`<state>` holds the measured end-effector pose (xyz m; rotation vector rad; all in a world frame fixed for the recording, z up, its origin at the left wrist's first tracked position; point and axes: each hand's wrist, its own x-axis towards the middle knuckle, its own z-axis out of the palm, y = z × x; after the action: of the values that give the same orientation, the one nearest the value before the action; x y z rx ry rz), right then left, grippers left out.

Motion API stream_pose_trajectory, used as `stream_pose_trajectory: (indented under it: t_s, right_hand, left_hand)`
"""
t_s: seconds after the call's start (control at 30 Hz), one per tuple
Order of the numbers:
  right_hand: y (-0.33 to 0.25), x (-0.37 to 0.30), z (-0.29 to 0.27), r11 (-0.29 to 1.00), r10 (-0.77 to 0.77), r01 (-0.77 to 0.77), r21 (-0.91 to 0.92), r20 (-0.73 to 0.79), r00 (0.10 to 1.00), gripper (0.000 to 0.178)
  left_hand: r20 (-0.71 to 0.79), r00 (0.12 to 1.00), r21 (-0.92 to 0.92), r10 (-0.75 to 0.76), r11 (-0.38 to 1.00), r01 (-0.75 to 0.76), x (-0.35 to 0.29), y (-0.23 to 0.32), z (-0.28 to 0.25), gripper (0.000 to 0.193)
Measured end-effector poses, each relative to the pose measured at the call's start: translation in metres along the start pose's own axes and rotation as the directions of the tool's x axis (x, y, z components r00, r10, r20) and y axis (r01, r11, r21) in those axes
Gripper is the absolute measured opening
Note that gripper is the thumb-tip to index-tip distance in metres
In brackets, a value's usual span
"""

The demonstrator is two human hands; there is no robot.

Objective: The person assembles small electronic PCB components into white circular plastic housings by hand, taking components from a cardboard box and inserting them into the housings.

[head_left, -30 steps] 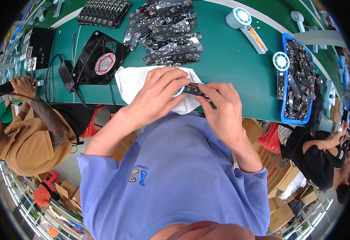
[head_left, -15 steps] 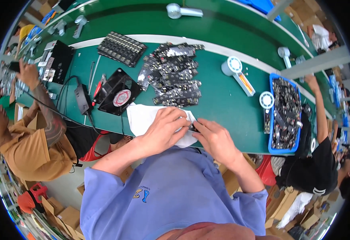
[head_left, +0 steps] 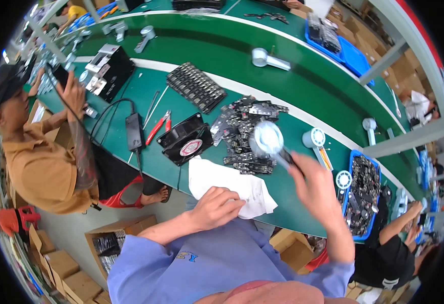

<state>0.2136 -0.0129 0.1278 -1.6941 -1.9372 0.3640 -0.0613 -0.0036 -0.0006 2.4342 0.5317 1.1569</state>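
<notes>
A pale blue handheld fan with a round head is in the grip of my right hand, raised over the green bench and blurred by motion. Behind the fan head lies a heap of narrow black circuit boards. My left hand rests on a white cloth at the bench's near edge. Its fingers are curled in, and what they hold, if anything, is hidden. Beyond the cloth, a black square cooling fan stands tilted.
Right of the heap lie a handheld fan with an orange-lined handle, another fan and a blue basket of boards. Left are red pliers, a black power adapter and a co-worker. Boards stand in rows behind.
My hands were together over the cloth at a small dark piece. Now my right hand has moved away, up and right, and holds a handheld fan. The whole view has shifted.
</notes>
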Motion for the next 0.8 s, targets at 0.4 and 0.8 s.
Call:
stream_pose_trajectory:
  t_s: [0.4, 0.8]
  right_hand:
    - [0.082, 0.354, 0.172, 0.968, 0.187, -0.21, -0.14, -0.165, 0.969, 0.019]
    - [0.065, 0.349, 0.191, 0.996, 0.02, -0.038, -0.083, -0.209, 0.978, 0.053]
  left_hand:
    - [0.117, 0.983, 0.115, -0.139, 0.985, 0.125, -0.032, -0.02, 0.037, 0.028]
    - [0.09, 0.987, 0.148, -0.136, 0.982, 0.122, -0.021, -0.03, 0.037, 0.031]
